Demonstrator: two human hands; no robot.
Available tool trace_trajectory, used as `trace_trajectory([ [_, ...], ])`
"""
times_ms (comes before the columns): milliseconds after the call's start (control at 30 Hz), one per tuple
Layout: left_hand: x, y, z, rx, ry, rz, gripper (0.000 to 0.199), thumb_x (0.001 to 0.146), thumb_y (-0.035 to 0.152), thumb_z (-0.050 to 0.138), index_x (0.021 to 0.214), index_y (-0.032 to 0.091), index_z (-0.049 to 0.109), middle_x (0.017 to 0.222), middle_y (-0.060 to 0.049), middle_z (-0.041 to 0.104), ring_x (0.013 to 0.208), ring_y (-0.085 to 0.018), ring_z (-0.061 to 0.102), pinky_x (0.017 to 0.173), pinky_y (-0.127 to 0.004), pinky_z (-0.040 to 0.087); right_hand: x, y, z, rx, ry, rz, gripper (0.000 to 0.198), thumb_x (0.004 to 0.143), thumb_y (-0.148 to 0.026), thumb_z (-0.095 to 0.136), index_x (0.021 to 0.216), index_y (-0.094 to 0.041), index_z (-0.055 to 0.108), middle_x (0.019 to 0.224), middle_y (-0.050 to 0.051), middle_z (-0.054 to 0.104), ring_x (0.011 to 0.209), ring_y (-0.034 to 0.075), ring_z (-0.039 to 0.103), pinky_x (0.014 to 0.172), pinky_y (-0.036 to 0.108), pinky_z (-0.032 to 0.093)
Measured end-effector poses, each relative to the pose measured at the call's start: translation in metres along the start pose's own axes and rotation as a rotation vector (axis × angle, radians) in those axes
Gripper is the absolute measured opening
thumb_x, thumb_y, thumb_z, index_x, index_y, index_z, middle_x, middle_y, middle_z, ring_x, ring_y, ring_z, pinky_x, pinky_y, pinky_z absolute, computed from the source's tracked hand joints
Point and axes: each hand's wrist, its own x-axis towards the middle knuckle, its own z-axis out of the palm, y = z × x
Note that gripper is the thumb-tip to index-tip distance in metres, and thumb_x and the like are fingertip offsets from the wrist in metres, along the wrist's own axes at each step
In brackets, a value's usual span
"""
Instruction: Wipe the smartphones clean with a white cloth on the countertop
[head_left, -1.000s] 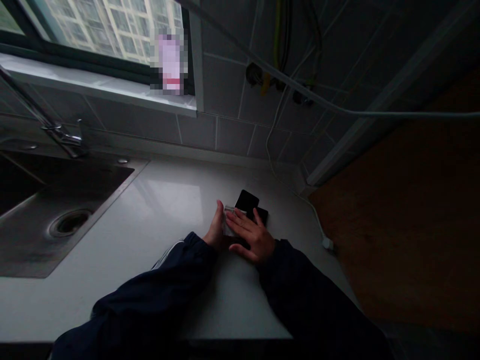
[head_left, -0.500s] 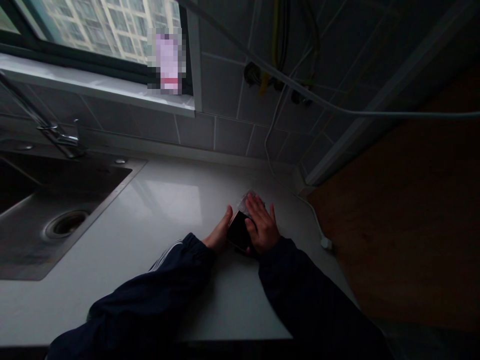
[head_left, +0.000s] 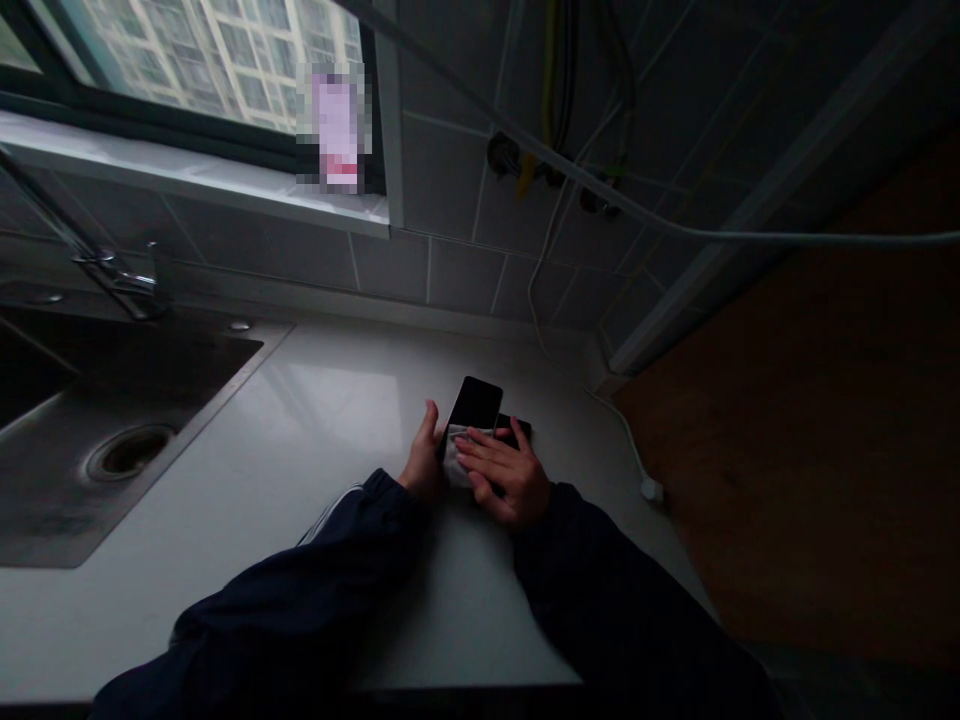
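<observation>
My left hand (head_left: 421,465) grips a black smartphone (head_left: 478,400) by its left edge, thumb pointing up and the other fingers mostly hidden. The phone's dark screen faces up, tilted over the counter. Across its lower half lies a pale, thin wiping cloth (head_left: 455,462). My right hand (head_left: 514,480) holds this cloth against the screen under nearly flat fingers. Behind the right fingers, a second flat black object (head_left: 519,428) shows in part on the counter; its kind is not clear.
A steel sink (head_left: 202,400) with a chrome faucet (head_left: 120,280) is set into the white counter (head_left: 322,560) on the left. A white cable (head_left: 534,300) runs down the tiled wall to a plug (head_left: 651,489) at the right. Above the sill (head_left: 225,185) is a window.
My right hand has slid the cloth down and left, from the phone's upper end to its lower half. The upper screen and the black object beside it now show.
</observation>
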Motion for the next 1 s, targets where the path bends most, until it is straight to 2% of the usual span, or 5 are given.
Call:
trace_trajectory([
  [167, 0.0, -0.006, 0.002, 0.021, -0.083, -0.012, 0.08, 0.099, 0.067, 0.024, 0.134, 0.006, 0.061, 0.094, -0.019, 0.076, 0.078, -0.027, 0.075, 0.071, -0.037, 0.06, -0.001, 0.011, -0.005, -0.109, 0.045, 0.196, 0.04, 0.099, -0.019, 0.041, 0.128, -0.024, 0.068, 0.136, 0.007, 0.067, 0.136, 0.022, 0.056, 0.125, 0.059, 0.01],
  [433, -0.001, -0.012, -0.004, 0.311, -0.221, -0.171, 0.084, 0.097, 0.07, 0.026, 0.146, 0.007, 0.053, 0.101, -0.021, 0.076, 0.06, -0.024, 0.071, 0.053, -0.034, 0.056, -0.005, 0.025, -0.004, -0.228, 0.13, 0.317, 0.048, 0.102, -0.025, 0.041, 0.149, -0.021, 0.049, 0.153, 0.013, 0.05, 0.149, 0.027, 0.039, 0.121, 0.061, 0.027],
  [567, -0.001, -0.01, -0.007, 0.371, -0.299, -0.211, 0.09, 0.095, 0.075, 0.022, 0.145, 0.008, 0.054, 0.098, -0.021, 0.077, 0.06, -0.025, 0.072, 0.046, -0.03, 0.051, -0.007, 0.024, -0.002, -0.25, 0.134, 0.31, 0.053, 0.101, -0.025, 0.043, 0.154, -0.023, 0.042, 0.156, 0.012, 0.047, 0.15, 0.029, 0.035, 0.12, 0.063, 0.026],
  [833, 0.0, -0.017, -0.013, 0.418, -0.297, -0.225, 0.08, 0.093, 0.074, 0.036, 0.139, 0.014, 0.062, 0.078, -0.017, 0.077, 0.055, -0.024, 0.07, 0.057, -0.033, 0.055, -0.006, 0.027, -0.002, -0.233, 0.154, 0.352, 0.054, 0.102, -0.028, 0.042, 0.155, -0.023, 0.04, 0.155, 0.014, 0.048, 0.148, 0.029, 0.04, 0.119, 0.063, 0.027],
  [1000, 0.001, -0.017, -0.01, 0.434, -0.253, -0.234, 0.085, 0.092, 0.077, 0.032, 0.149, 0.018, 0.052, 0.086, -0.016, 0.078, 0.053, -0.024, 0.069, 0.061, -0.037, 0.057, -0.008, 0.026, 0.0, -0.174, 0.034, 0.282, 0.05, 0.099, -0.03, 0.047, 0.148, -0.023, 0.05, 0.152, 0.013, 0.051, 0.146, 0.03, 0.042, 0.121, 0.068, 0.017],
])
